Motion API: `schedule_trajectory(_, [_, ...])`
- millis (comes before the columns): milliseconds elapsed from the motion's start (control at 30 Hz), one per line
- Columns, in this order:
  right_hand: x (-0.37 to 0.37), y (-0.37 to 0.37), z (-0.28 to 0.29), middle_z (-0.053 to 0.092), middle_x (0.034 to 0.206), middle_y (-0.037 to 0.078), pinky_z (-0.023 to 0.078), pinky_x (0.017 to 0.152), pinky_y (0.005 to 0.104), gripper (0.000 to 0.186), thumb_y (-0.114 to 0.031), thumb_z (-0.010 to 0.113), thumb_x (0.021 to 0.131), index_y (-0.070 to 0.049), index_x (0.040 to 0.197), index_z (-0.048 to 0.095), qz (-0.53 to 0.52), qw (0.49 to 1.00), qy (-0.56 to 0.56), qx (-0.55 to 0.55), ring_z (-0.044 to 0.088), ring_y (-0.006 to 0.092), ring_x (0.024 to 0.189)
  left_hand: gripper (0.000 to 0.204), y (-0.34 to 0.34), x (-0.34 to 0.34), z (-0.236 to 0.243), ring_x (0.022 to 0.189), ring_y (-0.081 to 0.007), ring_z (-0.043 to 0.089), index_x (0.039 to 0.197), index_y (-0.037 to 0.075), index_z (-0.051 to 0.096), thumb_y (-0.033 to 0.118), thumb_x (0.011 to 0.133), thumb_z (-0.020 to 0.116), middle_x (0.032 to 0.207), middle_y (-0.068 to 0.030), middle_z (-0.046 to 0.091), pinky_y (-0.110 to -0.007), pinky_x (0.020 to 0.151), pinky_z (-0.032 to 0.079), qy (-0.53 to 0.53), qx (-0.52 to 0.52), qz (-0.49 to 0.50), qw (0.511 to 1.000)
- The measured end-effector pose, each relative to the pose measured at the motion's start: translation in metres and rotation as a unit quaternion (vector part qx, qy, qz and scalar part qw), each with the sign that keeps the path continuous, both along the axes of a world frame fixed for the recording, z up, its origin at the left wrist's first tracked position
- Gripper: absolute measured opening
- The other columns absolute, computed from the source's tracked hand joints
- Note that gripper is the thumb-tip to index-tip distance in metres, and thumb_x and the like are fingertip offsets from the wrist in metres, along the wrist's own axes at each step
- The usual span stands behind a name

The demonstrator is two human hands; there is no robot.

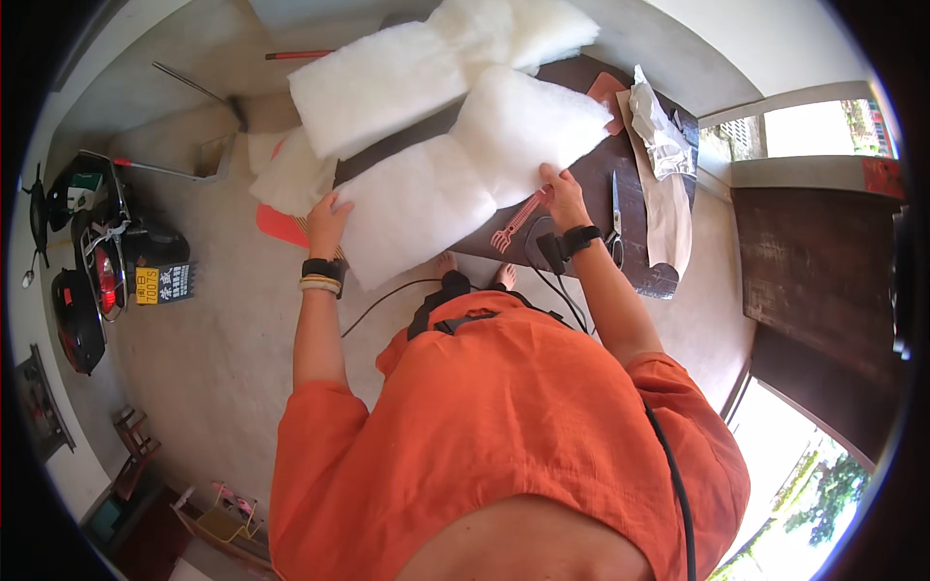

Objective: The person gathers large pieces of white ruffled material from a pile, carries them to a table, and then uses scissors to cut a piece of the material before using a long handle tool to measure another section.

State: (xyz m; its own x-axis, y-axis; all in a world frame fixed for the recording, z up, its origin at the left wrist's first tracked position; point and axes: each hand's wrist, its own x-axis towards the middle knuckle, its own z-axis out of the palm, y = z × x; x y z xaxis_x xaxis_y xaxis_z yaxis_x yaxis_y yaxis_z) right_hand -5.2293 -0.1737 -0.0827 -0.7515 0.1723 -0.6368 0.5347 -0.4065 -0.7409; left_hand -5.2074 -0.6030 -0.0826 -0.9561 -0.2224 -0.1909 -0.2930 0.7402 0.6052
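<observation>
A thick white sheet of fluffy batting point(417, 208) stretches between my two hands, over the near edge of a dark table point(475, 235). My left hand point(327, 228) grips its left edge, fingers closed round it. At its right near corner, my right hand point(564, 200) pinches the edge between thumb and fingers. A pink fork-shaped tool point(515, 225) lies just beside my right hand; whether they touch I cannot tell. Farther back, another length of white batting point(387, 82) lies across the table. Scissors point(615, 215) rest to the right of my right hand.
Brown paper point(668, 232) and a crumpled whitish wrapper point(661, 136) lie along the table's right side. More batting point(291, 179) and a red flat piece point(281, 225) are at the left. A black cable point(387, 290) hangs near my legs. A scooter point(92, 261) stands far left.
</observation>
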Motion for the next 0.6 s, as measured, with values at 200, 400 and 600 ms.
schedule_trajectory(200, [0.022, 0.018, -0.005, 0.058, 0.091, 0.0, 0.051, 0.073, 0.0315, 0.025, -0.02, 0.066, 0.084, -0.01, 0.104, 0.056, 0.034, 0.999, 0.0, 0.039, 0.057, 0.0122, 0.08, 0.037, -0.008, 0.003, -0.024, 0.078, -0.02, 0.064, 0.103, -0.001, 0.062, 0.024, 0.077, 0.07, 0.089, -0.014, 0.068, -0.031, 0.072, 0.048, 0.07, 0.023, 0.021, 0.997])
schedule_trajectory(400, [0.016, 0.012, -0.006, 0.059, 0.092, 0.002, 0.052, 0.071, 0.0279, 0.029, -0.019, 0.068, 0.083, -0.006, 0.105, 0.055, 0.041, 0.995, 0.046, 0.082, 0.058, 0.0127, 0.078, 0.036, -0.012, 0.0, -0.034, 0.072, -0.0178, 0.061, 0.1, -0.005, 0.06, 0.023, 0.078, 0.069, 0.084, -0.0124, 0.067, -0.03, 0.069, 0.048, 0.071, 0.031, 0.05, 0.996])
schedule_trajectory(600, [-0.005, 0.012, -0.005, 0.058, 0.086, 0.002, 0.052, 0.066, 0.0251, 0.03, -0.021, 0.07, 0.082, -0.004, 0.101, 0.055, 0.079, 0.993, 0.042, 0.082, 0.058, 0.0107, 0.076, 0.048, -0.017, 0.009, -0.036, 0.095, -0.0299, 0.061, 0.11, -0.008, 0.057, 0.023, 0.077, 0.07, 0.105, -0.0221, 0.062, -0.034, 0.085, 0.046, -0.02, 0.116, 0.1, 0.988])
